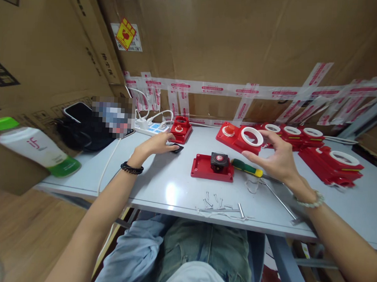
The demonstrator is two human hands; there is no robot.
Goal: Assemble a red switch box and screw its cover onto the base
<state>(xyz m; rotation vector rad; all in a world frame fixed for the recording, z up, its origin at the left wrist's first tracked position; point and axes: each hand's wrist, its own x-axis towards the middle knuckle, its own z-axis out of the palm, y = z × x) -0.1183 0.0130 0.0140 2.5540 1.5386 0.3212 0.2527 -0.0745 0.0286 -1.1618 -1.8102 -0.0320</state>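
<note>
My left hand lies palm down on the grey table, its fingertips on a small black part just in front of a red button unit. My right hand hovers with fingers spread and curled, just behind a green-and-yellow handled screwdriver and in front of a red cover with a white ring; it grips nothing. Between the hands sits a red base plate carrying a black block with a red button.
Several loose screws lie near the table's front edge. A row of red covers with white rings fills the back right. A white power strip, a phone and a black bag sit back left; a green-capped bottle far left. Cardboard walls stand behind.
</note>
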